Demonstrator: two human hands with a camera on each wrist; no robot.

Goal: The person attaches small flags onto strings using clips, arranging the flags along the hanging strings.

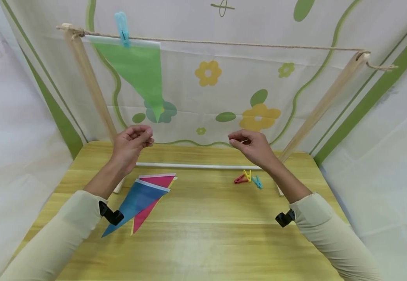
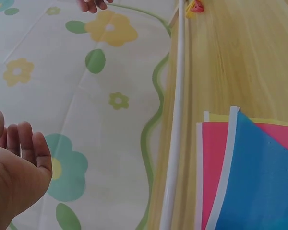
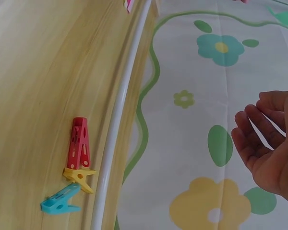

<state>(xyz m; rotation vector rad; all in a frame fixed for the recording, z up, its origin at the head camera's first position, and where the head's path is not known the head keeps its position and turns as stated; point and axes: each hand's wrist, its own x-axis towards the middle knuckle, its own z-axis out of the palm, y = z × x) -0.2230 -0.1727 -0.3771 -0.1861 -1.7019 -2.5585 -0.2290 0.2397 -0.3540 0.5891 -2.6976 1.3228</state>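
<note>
Head view: our left hand (image 1: 131,146) and right hand (image 1: 254,147) hover above table (image 1: 203,234), fingers loosely bent, neither holding anything. Green pennant (image 1: 138,66) hangs from twine (image 1: 242,44) by one light-blue peg (image 1: 121,25); knock on twine could, we judge, swivel or loosen it. Blue pennant (image 1: 141,193) overlaps pink pennant (image 1: 162,181) on table, so careless lift may drag both. Red peg (image 3: 76,143) and yellow peg (image 3: 74,175) lie touching near white rod (image 1: 199,166); we might snag two together.
</note>
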